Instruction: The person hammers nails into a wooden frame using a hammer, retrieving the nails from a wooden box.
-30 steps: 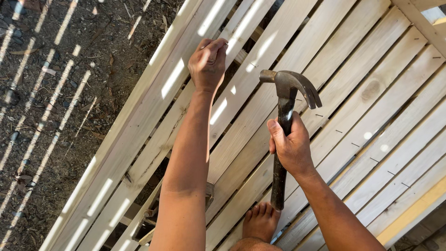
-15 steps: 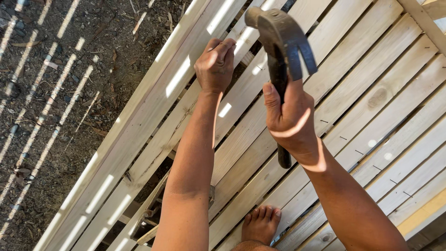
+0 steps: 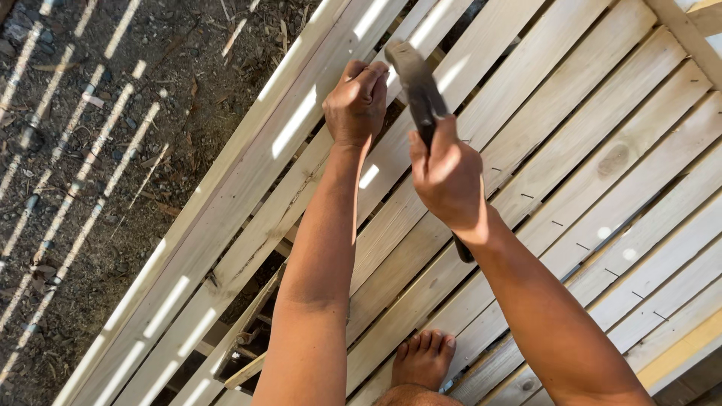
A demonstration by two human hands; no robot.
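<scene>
My right hand (image 3: pixel 447 177) grips the dark handle of a claw hammer (image 3: pixel 417 86), whose metal head is down close to the fingertips of my left hand (image 3: pixel 355 101). That left hand is pinched shut against a pale wooden slat (image 3: pixel 323 135), as if holding a nail, but the nail itself is hidden by the fingers. Both hands are over a slatted wooden frame (image 3: pixel 571 150) made of light planks running diagonally.
Bare dirt ground (image 3: pixel 90 150) with twigs and stripes of sunlight lies to the left of the frame. My bare foot (image 3: pixel 423 359) rests on a slat at the bottom. Rows of small nail heads (image 3: pixel 560 223) mark the planks on the right.
The hammer was raised high half a second ago and has now swung down to the spot beside my left fingertips. My left hand stayed in place on the slat.
</scene>
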